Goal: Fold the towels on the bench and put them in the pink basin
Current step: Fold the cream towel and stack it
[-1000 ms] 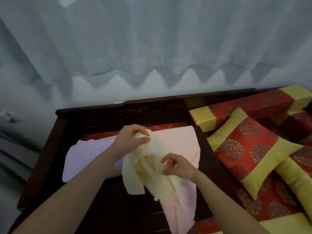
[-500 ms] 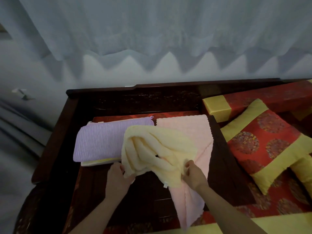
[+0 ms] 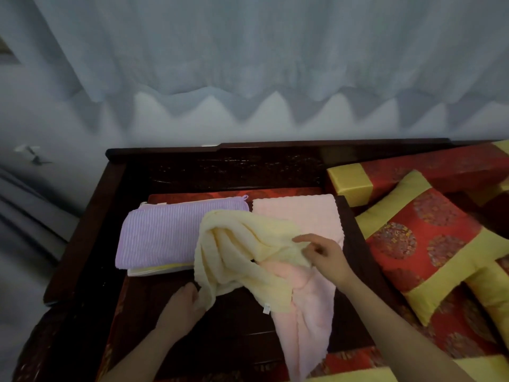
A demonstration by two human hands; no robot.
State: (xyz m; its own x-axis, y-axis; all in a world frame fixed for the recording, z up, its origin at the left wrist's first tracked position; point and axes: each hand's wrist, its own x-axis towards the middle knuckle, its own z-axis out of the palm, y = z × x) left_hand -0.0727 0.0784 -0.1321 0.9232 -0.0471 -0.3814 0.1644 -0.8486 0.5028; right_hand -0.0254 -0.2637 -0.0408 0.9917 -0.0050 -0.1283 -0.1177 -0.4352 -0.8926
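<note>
Single view, head-worn, wide-angle. The camera sits above the front edge of the bench (image 3: 248, 172), facing forward and steeply down across the seat to its back rail and the curtain (image 3: 248, 64) behind. Range is close: both forearms enter from the bottom border, left hand (image 3: 180, 307) and right hand (image 3: 326, 259) holding the yellow towel (image 3: 242, 244) at mid-frame. The bench's left armrest shows whole; cushions (image 3: 429, 244) run off the right border.

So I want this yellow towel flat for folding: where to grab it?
Likely the near hem of the yellow towel, by the white tag, pinched from the near side: that edge lies free, the rest bunched. The left hand grips its other end.
</note>
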